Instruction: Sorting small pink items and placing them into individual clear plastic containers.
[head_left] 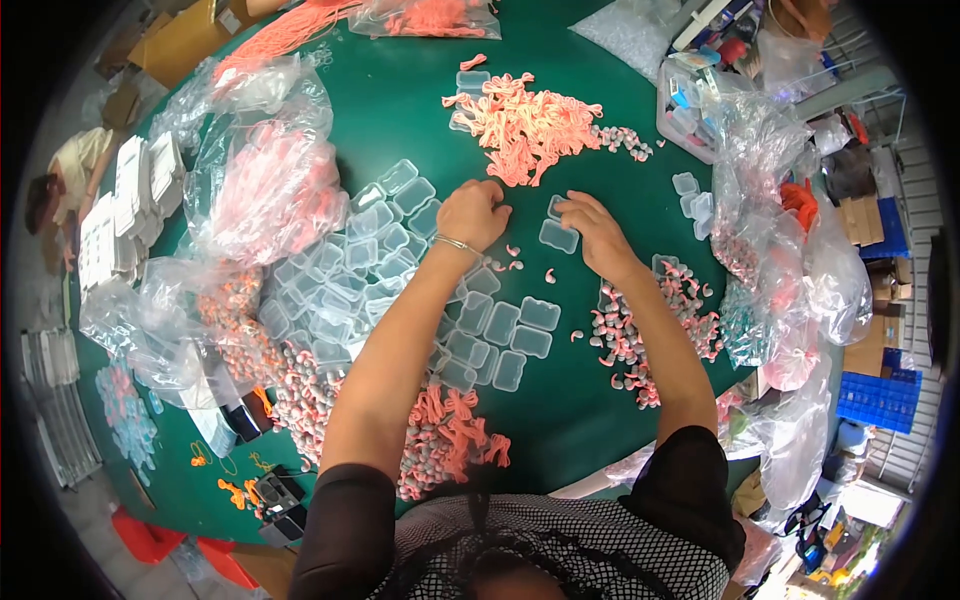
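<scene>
My left hand [474,214] is curled closed above the green table, just short of a pile of coral-orange cord bundles [540,125]. Whatever its fingers hold is hidden. My right hand [600,238] has thumb and bent fingers at the edge of an opened clear plastic box [559,236], which lies flat between my hands. A few small curved pink-and-grey pieces [515,264] lie loose between my forearms. Left of my left wrist spreads a large heap of clear plastic boxes [335,290].
Pink-and-grey pieces [650,335] are heaped under my right forearm. More cord bundles [450,425] lie near my body. A bulging bag of pink items [275,185] stands at left. Plastic bags [775,200] and a clear bin [685,115] line the right edge. Another person [75,175] is far left.
</scene>
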